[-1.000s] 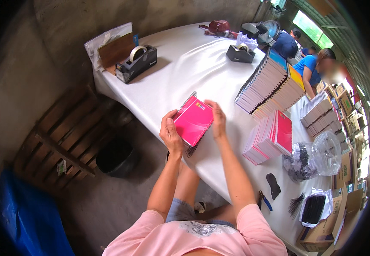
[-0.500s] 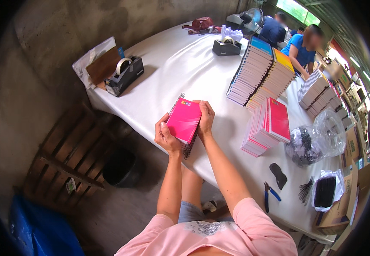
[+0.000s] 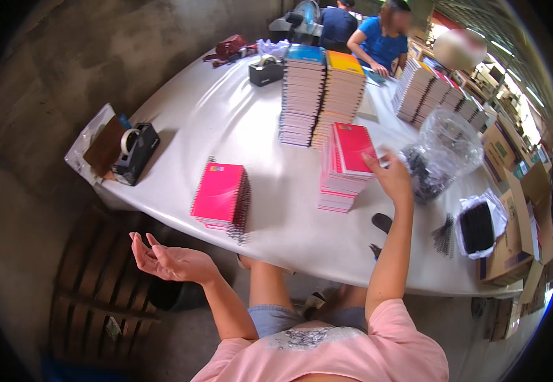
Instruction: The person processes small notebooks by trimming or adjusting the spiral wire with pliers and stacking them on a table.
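Note:
My right hand (image 3: 391, 175) is at the right edge of the top pink-red notebook (image 3: 353, 148) on a tall stack, thumb over its cover and fingers closed round the edge, slightly blurred. My left hand (image 3: 173, 262) is open and holds nothing, palm turned up and fingers spread, just off the table's near edge. In front of it, a short pile of pink spiral notebooks (image 3: 218, 191) rests on the white table, with wire coils sticking out along its sides.
Tall stacks of blue-covered (image 3: 303, 95) and yellow-covered notebooks (image 3: 341, 95) stand behind. Two tape dispensers (image 3: 137, 153) sit farther left and back. To the right are a clear plastic bag (image 3: 445, 149), black wire coils (image 3: 477, 228) and cardboard boxes (image 3: 511, 226). A person in blue (image 3: 381, 48) works across the table.
My hands have let go of the pink spiral notebook, which now lies on the pile. My right hand has moved right to the stack, and my left has drawn back leftward and opened.

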The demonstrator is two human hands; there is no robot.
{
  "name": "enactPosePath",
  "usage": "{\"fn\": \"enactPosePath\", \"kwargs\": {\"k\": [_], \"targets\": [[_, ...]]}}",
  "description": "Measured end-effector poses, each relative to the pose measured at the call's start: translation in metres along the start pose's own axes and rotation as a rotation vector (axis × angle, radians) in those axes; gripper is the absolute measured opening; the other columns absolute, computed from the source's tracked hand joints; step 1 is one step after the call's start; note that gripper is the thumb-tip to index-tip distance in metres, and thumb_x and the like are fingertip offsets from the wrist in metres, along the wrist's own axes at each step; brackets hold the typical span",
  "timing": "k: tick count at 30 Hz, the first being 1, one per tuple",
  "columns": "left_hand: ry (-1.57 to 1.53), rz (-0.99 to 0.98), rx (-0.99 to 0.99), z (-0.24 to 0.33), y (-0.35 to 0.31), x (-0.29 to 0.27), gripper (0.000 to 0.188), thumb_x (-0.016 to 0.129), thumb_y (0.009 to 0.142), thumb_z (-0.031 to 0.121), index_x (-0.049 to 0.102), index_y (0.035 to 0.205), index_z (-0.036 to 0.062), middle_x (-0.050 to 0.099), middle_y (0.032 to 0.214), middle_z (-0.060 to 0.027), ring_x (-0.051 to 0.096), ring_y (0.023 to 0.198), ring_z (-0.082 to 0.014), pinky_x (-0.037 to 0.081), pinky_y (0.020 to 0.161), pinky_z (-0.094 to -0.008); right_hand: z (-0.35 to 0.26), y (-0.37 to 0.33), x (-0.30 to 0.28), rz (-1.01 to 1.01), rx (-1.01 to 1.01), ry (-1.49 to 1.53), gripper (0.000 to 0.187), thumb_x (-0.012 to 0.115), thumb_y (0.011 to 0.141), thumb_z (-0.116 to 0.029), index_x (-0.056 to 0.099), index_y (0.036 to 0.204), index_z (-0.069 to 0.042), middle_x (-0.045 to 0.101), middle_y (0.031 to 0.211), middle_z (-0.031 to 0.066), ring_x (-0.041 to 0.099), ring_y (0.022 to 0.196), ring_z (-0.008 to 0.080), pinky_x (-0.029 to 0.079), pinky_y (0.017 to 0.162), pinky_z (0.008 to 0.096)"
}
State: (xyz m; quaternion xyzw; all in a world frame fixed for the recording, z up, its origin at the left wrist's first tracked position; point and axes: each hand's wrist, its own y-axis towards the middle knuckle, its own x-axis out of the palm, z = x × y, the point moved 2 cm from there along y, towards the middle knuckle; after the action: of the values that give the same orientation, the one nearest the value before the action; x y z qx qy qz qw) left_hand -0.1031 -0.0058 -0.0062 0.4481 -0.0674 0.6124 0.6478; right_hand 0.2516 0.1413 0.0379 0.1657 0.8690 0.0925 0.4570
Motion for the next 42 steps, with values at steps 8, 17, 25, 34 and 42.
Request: {"fn": "enactPosePath", "kwargs": {"k": [8, 17, 25, 34, 42], "targets": [[-0.147, -0.826, 0.217, 0.065, -0.086, 0.055, 0.033, 0.059, 0.079, 0.011, 0.05, 0.107, -0.0038, 0.048, 0.114, -0.0197, 0.047, 0.114, -0.0346, 0.035, 0.1, -0.0474, -0.001, -0.014, -0.032, 0.187, -0.075, 0.225, 0.034, 0.068, 0.079, -0.033, 0.063, 0.095, -0.004, 0.065, 0.076, 0.016, 0.064, 0.072, 0.0306, 0.047, 0.064, 0.0372], [0.284, -1.508, 0.391, 0.069, -0.21, 0.042, 0.051, 0.066, 0.075, 0.037, 0.057, 0.113, 0.0052, 0.052, 0.118, -0.0142, 0.039, 0.123, -0.0337, 0.015, 0.103, -0.0587, 0.055, -0.13, 0.017, -0.376, -0.385, -0.335, 0.025, 0.061, 0.075, -0.013, 0.06, 0.099, -0.014, 0.063, 0.073, 0.0102, 0.063, 0.071, 0.0344, 0.05, 0.058, 0.0436], [0.427, -1.543, 0.254, 0.037, -0.253, 0.027, 0.071, 0.074, 0.057, 0.06, 0.051, 0.093, 0.0026, 0.046, 0.105, -0.0133, 0.03, 0.125, -0.041, 0.014, 0.095, -0.0694, 0.194, -0.068, -0.063, 0.134, 0.059, -0.097, 0.064, 0.071, 0.073, -0.033, 0.046, 0.129, -0.013, 0.052, 0.123, 0.0168, 0.049, 0.114, 0.0335, 0.042, 0.092, 0.0443], [0.443, -1.384, 0.333, 0.041, -0.264, 0.038, 0.071, 0.078, 0.049, 0.057, 0.046, 0.08, 0.0021, 0.047, 0.102, -0.0209, 0.036, 0.116, -0.0404, 0.025, 0.093, -0.0563, 0.334, -0.044, -0.077, 0.018, 0.61, -0.391, 0.047, 0.057, 0.082, -0.017, 0.043, 0.127, -0.01, 0.042, 0.128, 0.0217, 0.045, 0.118, 0.038, 0.041, 0.092, 0.0516], [0.4, -1.345, 0.335, 0.032, -0.262, 0.034, 0.069, 0.079, 0.049, 0.055, 0.046, 0.078, 0.0018, 0.048, 0.102, -0.0223, 0.036, 0.117, -0.041, 0.026, 0.092, -0.0575, 0.308, -0.031, -0.094, 0.081, 0.223, -0.658, 0.049, 0.045, 0.087, -0.011, 0.038, 0.135, -0.015, 0.054, 0.113, 0.017, 0.054, 0.108, 0.0343, 0.045, 0.088, 0.0469]]}}
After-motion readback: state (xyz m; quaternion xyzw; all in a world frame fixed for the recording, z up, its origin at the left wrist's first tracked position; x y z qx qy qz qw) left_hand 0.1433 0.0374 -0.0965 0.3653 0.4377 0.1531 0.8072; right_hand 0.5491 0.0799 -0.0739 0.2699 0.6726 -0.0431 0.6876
